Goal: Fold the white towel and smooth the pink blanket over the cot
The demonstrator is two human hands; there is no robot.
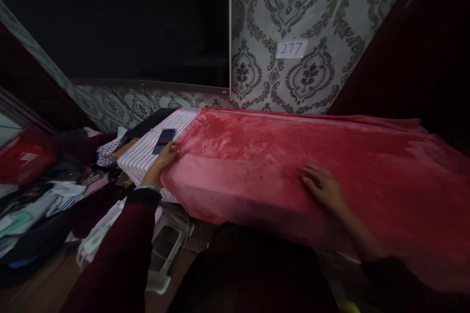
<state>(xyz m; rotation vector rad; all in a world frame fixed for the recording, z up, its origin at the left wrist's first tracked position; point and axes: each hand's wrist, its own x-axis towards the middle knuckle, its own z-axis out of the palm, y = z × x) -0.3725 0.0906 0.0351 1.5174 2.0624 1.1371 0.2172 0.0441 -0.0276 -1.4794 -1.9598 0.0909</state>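
In the head view the red blanket (293, 156), spread across the centre and right of the frame, looks soft, plush and light, best taken at its left edge, where the left hand (167, 154) touches it, though I cannot tell in the dimness whether its grip is closed, while the right hand (323, 186) lies flat, grip released.

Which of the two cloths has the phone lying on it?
The striped cloth at the left end, not the red plush blanket. The dark phone lies on its stripes, just past the left hand.
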